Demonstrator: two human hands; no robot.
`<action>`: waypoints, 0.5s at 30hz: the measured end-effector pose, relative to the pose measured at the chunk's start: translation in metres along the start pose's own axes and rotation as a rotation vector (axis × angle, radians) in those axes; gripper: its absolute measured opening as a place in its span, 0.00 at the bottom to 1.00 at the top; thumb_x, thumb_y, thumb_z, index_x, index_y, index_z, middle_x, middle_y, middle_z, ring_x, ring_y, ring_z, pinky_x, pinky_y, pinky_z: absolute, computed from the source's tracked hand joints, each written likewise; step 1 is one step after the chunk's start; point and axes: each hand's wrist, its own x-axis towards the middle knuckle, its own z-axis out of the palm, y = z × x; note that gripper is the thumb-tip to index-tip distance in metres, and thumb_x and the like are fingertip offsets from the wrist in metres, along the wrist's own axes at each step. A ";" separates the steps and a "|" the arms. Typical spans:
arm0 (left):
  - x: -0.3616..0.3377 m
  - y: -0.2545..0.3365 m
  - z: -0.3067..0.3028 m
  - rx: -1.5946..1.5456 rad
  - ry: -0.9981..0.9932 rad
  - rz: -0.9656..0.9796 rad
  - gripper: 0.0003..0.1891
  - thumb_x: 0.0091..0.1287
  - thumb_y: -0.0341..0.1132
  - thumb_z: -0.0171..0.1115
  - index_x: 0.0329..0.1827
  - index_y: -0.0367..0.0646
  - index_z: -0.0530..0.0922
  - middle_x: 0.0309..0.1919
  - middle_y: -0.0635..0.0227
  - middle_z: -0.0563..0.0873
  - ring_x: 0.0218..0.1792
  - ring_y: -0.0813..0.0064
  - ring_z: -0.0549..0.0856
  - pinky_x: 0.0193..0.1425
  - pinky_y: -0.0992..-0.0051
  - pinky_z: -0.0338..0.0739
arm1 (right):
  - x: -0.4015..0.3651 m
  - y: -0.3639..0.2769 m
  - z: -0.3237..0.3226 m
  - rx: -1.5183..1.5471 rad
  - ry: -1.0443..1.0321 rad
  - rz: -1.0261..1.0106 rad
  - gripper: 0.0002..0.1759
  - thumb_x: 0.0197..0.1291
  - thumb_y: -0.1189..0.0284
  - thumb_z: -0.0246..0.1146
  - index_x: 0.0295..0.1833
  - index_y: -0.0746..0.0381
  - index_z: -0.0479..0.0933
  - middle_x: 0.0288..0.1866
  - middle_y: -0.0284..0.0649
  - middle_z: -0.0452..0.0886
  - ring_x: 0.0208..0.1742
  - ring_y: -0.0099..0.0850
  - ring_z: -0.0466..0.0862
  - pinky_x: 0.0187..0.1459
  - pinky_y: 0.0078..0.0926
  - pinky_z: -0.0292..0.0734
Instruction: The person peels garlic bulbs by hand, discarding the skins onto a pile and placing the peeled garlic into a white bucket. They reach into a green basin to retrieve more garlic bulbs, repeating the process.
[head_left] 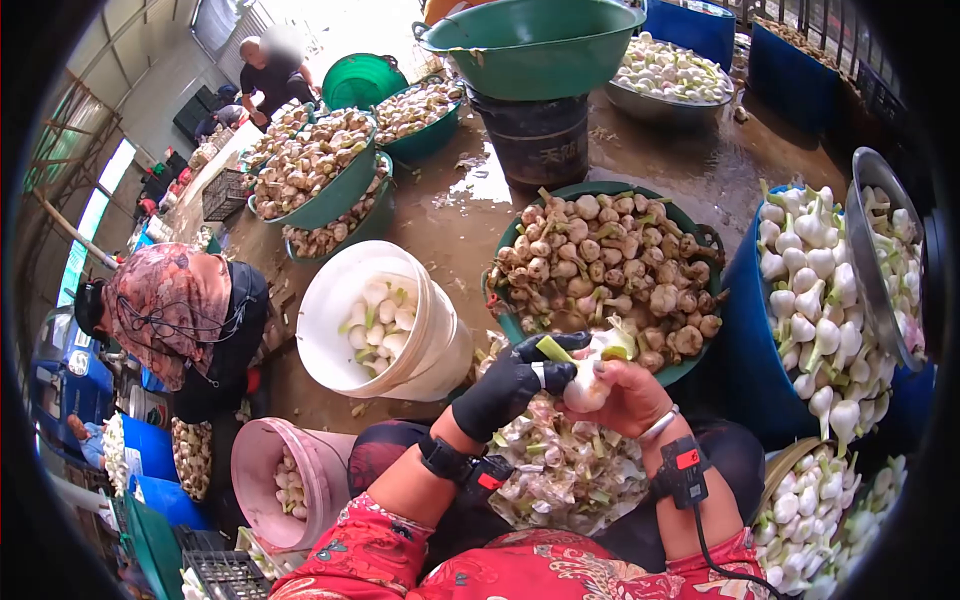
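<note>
A garlic bulb (pixel 585 390), white and partly peeled, is between my two hands over my lap. My left hand (pixel 510 385), in a black glove with a pale band round one finger, is closed at the bulb's left side, by a green stem piece. The bare fingers of my right hand (pixel 636 396) grip the bulb from the right, and loose papery skin sticks up above them. Just beyond stands a green basin (pixel 690 370) of unpeeled brownish garlic (pixel 600 250). Below my hands lies a heap of peelings (pixel 565 465).
To the left are a white bucket (pixel 445 335) and a pink bucket (pixel 250 480), each partly filled with garlic. A blue barrel (pixel 745 320) heaped with clean bulbs stands right. Farther off are a black bucket (pixel 535 130), more full basins, and other people.
</note>
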 end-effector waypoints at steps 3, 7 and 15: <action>0.001 0.002 -0.007 0.111 -0.032 0.024 0.16 0.63 0.29 0.61 0.53 0.36 0.79 0.44 0.69 0.83 0.44 0.79 0.81 0.50 0.77 0.75 | 0.006 -0.004 -0.006 0.025 0.083 0.006 0.19 0.58 0.69 0.63 0.54 0.63 0.72 0.45 0.41 0.80 0.44 0.37 0.83 0.48 0.42 0.80; 0.002 -0.004 -0.001 0.109 0.073 -0.028 0.10 0.64 0.29 0.60 0.45 0.37 0.81 0.38 0.67 0.85 0.38 0.78 0.82 0.45 0.75 0.77 | 0.017 0.009 -0.008 -0.338 0.244 -0.476 0.08 0.61 0.75 0.62 0.46 0.64 0.79 0.39 0.34 0.83 0.40 0.25 0.82 0.44 0.24 0.78; 0.009 -0.011 -0.053 0.429 0.243 0.241 0.13 0.65 0.30 0.56 0.50 0.35 0.79 0.37 0.62 0.85 0.34 0.74 0.84 0.39 0.75 0.79 | -0.012 0.019 0.022 -1.802 0.050 -1.008 0.08 0.47 0.75 0.62 0.37 0.59 0.77 0.36 0.41 0.79 0.44 0.43 0.79 0.43 0.37 0.73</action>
